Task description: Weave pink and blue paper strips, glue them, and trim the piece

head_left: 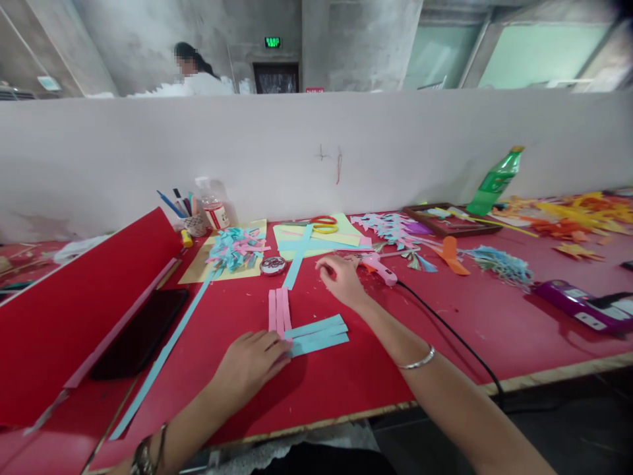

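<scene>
My left hand lies low on the red table, fingers together and pressing the paper strips where pink and blue meet. From under its fingertips the pink paper strips point away from me. The light blue paper strips fan out to the right. Farther forward, my right hand is raised over the table with its fingers loosely bent and apart; nothing shows in it. Just right of it lies a pink hot glue gun with a black cord. A separate blue strip lies to the left of the right hand.
Yellow-handled scissors rest on paper sheets. A round tin and a fringed paper bundle lie left of them. A black phone and red board are on the left; a green bottle and purple power strip on the right.
</scene>
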Demonstrator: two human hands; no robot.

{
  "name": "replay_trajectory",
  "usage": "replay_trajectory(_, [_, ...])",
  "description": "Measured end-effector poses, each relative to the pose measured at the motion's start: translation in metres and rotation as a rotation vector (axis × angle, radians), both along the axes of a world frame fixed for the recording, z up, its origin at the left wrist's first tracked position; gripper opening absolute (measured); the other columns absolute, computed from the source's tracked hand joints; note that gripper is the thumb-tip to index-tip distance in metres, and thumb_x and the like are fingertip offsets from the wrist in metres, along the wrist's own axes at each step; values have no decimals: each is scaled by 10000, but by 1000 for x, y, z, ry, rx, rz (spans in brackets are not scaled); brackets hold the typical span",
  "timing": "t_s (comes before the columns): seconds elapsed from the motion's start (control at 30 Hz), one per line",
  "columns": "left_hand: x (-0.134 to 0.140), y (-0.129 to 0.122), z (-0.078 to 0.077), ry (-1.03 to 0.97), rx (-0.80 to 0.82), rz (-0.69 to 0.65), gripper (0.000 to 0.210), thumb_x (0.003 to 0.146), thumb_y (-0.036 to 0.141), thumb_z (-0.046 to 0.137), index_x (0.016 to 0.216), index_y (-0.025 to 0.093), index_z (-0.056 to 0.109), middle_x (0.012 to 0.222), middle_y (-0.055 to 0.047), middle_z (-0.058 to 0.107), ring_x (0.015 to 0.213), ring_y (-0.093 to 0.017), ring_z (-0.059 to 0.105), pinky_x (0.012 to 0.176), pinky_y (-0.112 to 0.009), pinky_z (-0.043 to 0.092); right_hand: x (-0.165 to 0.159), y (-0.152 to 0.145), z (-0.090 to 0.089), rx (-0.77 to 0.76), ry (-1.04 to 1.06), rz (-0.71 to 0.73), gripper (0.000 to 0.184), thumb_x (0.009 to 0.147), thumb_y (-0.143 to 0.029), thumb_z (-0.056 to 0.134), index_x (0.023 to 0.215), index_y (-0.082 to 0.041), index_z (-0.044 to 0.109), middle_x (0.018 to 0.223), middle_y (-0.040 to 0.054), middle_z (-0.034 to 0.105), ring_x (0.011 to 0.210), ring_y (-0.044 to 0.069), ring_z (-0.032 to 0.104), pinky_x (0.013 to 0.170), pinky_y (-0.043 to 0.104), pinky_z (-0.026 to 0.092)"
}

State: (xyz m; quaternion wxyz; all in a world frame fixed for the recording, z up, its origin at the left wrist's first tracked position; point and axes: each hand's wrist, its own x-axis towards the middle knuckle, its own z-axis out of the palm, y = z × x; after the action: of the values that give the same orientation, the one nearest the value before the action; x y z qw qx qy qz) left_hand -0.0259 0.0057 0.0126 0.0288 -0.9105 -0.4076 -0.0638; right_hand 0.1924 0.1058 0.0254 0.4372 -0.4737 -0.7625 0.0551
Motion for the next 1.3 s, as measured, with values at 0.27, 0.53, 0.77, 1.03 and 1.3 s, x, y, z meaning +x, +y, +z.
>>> replay_trajectory(0.27, [1, 18, 11, -130, -154, 101, 157, 822, 253, 466, 927, 222, 579, 902, -20, 604, 820, -160, 565, 677, -240, 415, 1, 2, -1, 0, -34, 5, 168, 748, -142, 460, 757, -200, 618, 773, -7, 611, 716, 137, 525, 788, 336, 200])
replay_trajectory(0.53, [5, 45, 27, -389, -271, 185, 135, 802, 295, 453, 798, 186, 533, 771, -3, 581, 685, -135, 537, 598, -226, 390, -1, 4, -8, -37, -133, 86, 161, 744, -137, 465, 749, -197, 614, 783, -3, 622, 768, 141, 540, 816, 356, 191])
replay_trajectory(0.77, [17, 66, 12, -344, -274, -11, 231, 784, 338, 499, 929, 186, 595, 888, -46, 550, 750, -139, 528, 673, -238, 420, 2, 4, -6, -98, -256, 264, 214, 755, -100, 426, 830, -179, 611, 825, 24, 664, 742, 141, 574, 731, 277, 316])
replay_trajectory(1.03, [17, 63, 0, -312, -279, -23, 211, 762, 272, 531, 932, 167, 599, 870, -57, 537, 739, -146, 518, 659, -247, 424, -4, -6, -1, -111, -460, 371, 203, 751, -115, 436, 789, -192, 620, 748, 15, 654, 670, 133, 558, 637, 244, 343])
replay_trajectory(1.3, [19, 58, 0, -374, -338, 5, 132, 762, 210, 502, 856, 177, 587, 846, -37, 527, 725, -132, 511, 655, -236, 421, -7, -11, 2, -93, -343, 491, 179, 767, -137, 461, 831, -166, 626, 867, 53, 558, 811, 128, 521, 737, 240, 403])
